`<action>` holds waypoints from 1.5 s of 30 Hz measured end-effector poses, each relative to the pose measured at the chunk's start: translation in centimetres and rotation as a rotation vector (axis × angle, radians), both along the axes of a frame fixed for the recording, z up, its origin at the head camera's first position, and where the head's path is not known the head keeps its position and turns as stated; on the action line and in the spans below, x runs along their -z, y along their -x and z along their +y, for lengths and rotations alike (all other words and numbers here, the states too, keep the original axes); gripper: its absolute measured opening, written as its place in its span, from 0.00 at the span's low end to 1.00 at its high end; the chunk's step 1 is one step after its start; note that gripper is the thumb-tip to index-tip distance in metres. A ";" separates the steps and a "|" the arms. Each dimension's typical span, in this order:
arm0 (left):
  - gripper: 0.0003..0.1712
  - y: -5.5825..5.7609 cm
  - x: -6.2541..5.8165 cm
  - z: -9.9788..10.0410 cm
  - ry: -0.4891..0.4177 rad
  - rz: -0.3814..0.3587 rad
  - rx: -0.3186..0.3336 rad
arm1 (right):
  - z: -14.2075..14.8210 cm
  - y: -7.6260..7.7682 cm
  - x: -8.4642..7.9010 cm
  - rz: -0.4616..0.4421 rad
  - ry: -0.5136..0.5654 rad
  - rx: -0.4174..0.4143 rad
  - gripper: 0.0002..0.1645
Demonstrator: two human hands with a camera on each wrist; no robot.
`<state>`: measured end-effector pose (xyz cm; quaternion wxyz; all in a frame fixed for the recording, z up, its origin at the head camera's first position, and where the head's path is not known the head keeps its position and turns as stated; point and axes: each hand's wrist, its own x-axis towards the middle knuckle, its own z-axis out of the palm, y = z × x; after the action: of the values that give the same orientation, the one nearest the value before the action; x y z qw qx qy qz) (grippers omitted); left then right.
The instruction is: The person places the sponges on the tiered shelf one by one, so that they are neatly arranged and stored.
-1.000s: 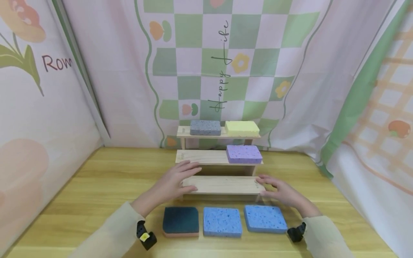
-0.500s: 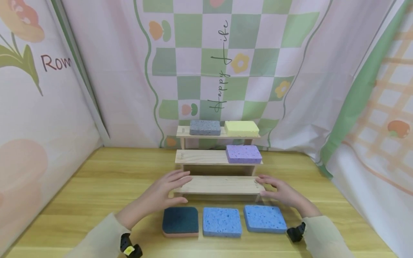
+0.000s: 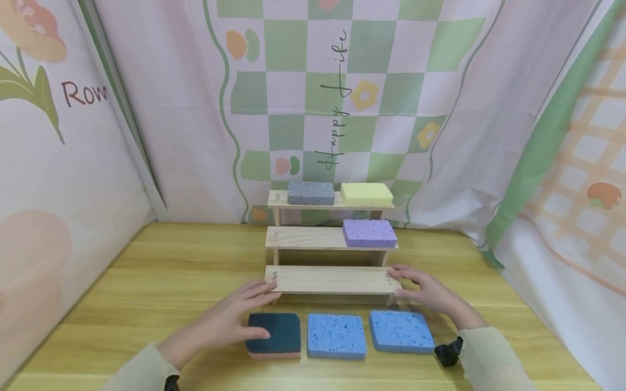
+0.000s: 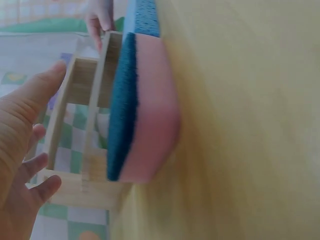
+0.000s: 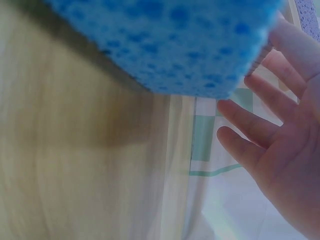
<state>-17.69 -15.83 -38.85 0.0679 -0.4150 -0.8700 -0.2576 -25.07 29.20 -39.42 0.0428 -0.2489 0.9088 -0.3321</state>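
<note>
Now, flat on the table (image 3: 171,282), dark green and pink sponge (image 3: 283,338), green side up, just on the near side of the front left corner of a three-step wooden stand (image 3: 332,279); over its left edge, left hand (image 3: 226,319), fingers spread, thumb out above the green face, a clear gap between them in the left wrist view; fingertips up by the front left corner of the lowest step, contact there impossible to tell; over at the right end of that step, right hand (image 3: 432,293), fingers apart and lightly bent, touch on the wood again too hard to call; along the stand's front edge, in line with the green one, middle blue sponge (image 3: 336,336) and right blue sponge (image 3: 402,331), both speckled, the latter slightly askew and close by the right hand; up a level, purple sponge (image 3: 369,233) at the right end of the middle step; up again, grey sponge (image 3: 311,193) left of centre on the top step and yellow sponge (image 3: 367,194) near its right end; behind it all, green-and-white checked cloth (image 3: 288,92) down to the table's back edge; at both forearms, pale sleeves (image 3: 491,355).
</note>
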 end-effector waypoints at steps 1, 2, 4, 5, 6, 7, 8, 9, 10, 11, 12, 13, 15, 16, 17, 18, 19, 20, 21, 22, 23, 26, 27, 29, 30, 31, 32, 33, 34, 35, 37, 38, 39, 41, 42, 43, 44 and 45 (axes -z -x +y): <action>0.41 -0.1 0.2 -0.1 -0.002 -0.022 -0.003 | 0.0 0.0 0.0 -0.002 0.000 0.001 0.35; 0.41 -0.2 0.3 -0.3 -0.002 -0.036 -0.004 | 0.0 0.0 0.0 -0.005 0.001 0.002 0.34; 0.41 -0.4 0.7 -0.5 0.004 -0.072 -0.015 | 0.0 0.0 0.0 -0.007 0.002 0.004 0.34; 0.41 -0.5 0.9 -0.6 0.004 -0.090 -0.017 | 0.0 0.0 0.0 -0.008 0.003 0.004 0.34; 0.41 -0.5 1.1 -0.8 0.005 -0.113 -0.021 | 0.0 0.0 0.0 -0.009 0.003 0.005 0.34; 0.41 -0.6 1.2 -0.8 0.010 -0.134 -0.027 | 0.0 0.1 0.0 -0.010 0.002 0.006 0.34; 0.42 -0.7 1.3 -0.9 0.016 -0.160 -0.035 | 0.0 0.1 -0.1 -0.009 0.002 0.006 0.34; 0.42 -0.8 1.5 -1.0 0.023 -0.187 -0.043 | 0.0 0.0 -0.1 -0.009 0.000 0.007 0.34; 0.42 -0.9 1.6 -1.0 0.024 -0.209 -0.046 | 0.0 0.0 -0.1 -0.009 -0.001 0.009 0.34; 0.43 -0.9 1.7 -1.0 0.033 -0.218 -0.050 | 0.0 0.0 -0.1 -0.010 -0.001 0.010 0.34; 0.43 -1.0 1.9 -1.0 0.043 -0.224 -0.058 | 0.0 0.0 -0.1 -0.011 -0.004 0.011 0.34; 0.43 -1.1 2.0 -1.0 0.051 -0.224 -0.062 | 0.0 0.0 -0.1 -0.011 -0.006 0.012 0.34; 0.43 -1.3 2.2 -1.0 0.065 -0.210 -0.059 | 0.0 0.0 -0.1 -0.012 -0.005 0.013 0.34; 0.43 -1.3 2.4 -1.0 0.071 -0.199 -0.054 | 0.0 0.0 -0.1 -0.013 -0.005 0.013 0.34; 0.43 -1.4 2.5 -1.0 0.079 -0.184 -0.048 | 0.0 0.0 -0.1 -0.013 -0.004 0.012 0.34; 0.43 -1.5 2.6 -1.0 0.079 -0.176 -0.039 | 0.0 0.0 -0.1 -0.012 -0.003 0.011 0.34; 0.43 -1.5 2.7 -1.0 0.079 -0.166 -0.028 | -0.1 0.0 -0.1 -0.012 -0.002 0.010 0.34; 0.43 -1.6 2.8 -1.0 0.079 -0.162 -0.018 | -0.1 0.0 -0.1 -0.011 -0.001 0.009 0.34; 0.43 -1.6 2.8 -1.0 0.077 -0.162 -0.009 | -0.1 0.0 -0.1 -0.010 0.000 0.010 0.34; 0.43 -1.6 2.9 -1.0 0.076 -0.165 -0.004 | -0.1 0.0 -0.1 -0.008 -0.002 0.010 0.34; 0.43 -1.6 2.9 -1.0 0.075 -0.169 0.000 | -0.1 0.0 -0.1 -0.008 -0.002 0.010 0.34; 0.42 -1.6 2.9 -1.0 0.077 -0.192 0.003 | -0.1 0.0 -0.2 -0.006 0.001 0.011 0.34; 0.42 -1.6 2.9 -1.0 0.078 -0.201 0.003 | -0.1 0.0 -0.2 -0.006 0.003 0.012 0.34; 0.41 -1.6 2.9 -1.0 0.081 -0.213 0.002 | -0.1 0.0 -0.2 -0.008 0.007 0.012 0.34; 0.41 -1.6 3.0 -1.0 0.084 -0.214 0.002 | -0.1 0.0 -0.2 -0.008 0.007 0.011 0.34; 0.41 -1.6 3.0 -1.0 0.086 -0.220 0.001 | -0.1 0.0 -0.2 -0.007 0.007 0.011 0.34; 0.40 -1.6 3.0 -1.0 0.088 -0.224 0.000 | -0.1 0.0 -0.1 -0.007 0.007 0.010 0.34; 0.40 -1.6 3.0 -1.0 0.091 -0.225 -0.002 | -0.1 0.0 -0.1 -0.006 0.006 0.010 0.34; 0.40 -1.6 3.1 -1.0 0.094 -0.224 -0.006 | -0.1 0.0 -0.1 -0.006 0.004 0.010 0.34; 0.39 -1.6 3.1 -0.9 0.097 -0.223 -0.009 | -0.1 0.0 -0.1 -0.006 0.003 0.010 0.34; 0.39 -1.6 3.2 -0.9 0.100 -0.223 -0.018 | -0.1 0.0 -0.1 -0.007 0.002 0.012 0.34; 0.39 -1.6 3.2 -0.9 0.100 -0.219 -0.022 | -0.1 -0.1 -0.1 -0.009 0.002 0.013 0.34; 0.39 -1.5 3.3 -0.9 0.099 -0.218 -0.024 | -0.1 -0.1 -0.1 -0.011 0.001 0.015 0.34; 0.38 -1.5 3.3 -0.8 0.098 -0.219 -0.026 | 0.0 -0.1 -0.2 -0.015 0.001 0.018 0.34; 0.38 -1.5 3.4 -0.8 0.098 -0.219 -0.027 | 0.0 -0.1 -0.2 -0.016 0.000 0.019 0.34; 0.38 -1.5 3.4 -0.8 0.097 -0.220 -0.026 | 0.0 -0.1 -0.2 -0.015 -0.001 0.020 0.34; 0.38 -1.5 3.4 -0.8 0.096 -0.223 -0.025 | 0.0 -0.1 -0.2 -0.015 -0.002 0.022 0.34; 0.37 -1.5 3.4 -0.8 0.096 -0.225 -0.025 | 0.0 -0.1 -0.2 -0.016 -0.002 0.022 0.34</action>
<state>-16.19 -16.60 -42.26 -0.0470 -0.3754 -0.8885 -0.2597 -24.98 29.17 -39.25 0.0466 -0.2364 0.9115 -0.3333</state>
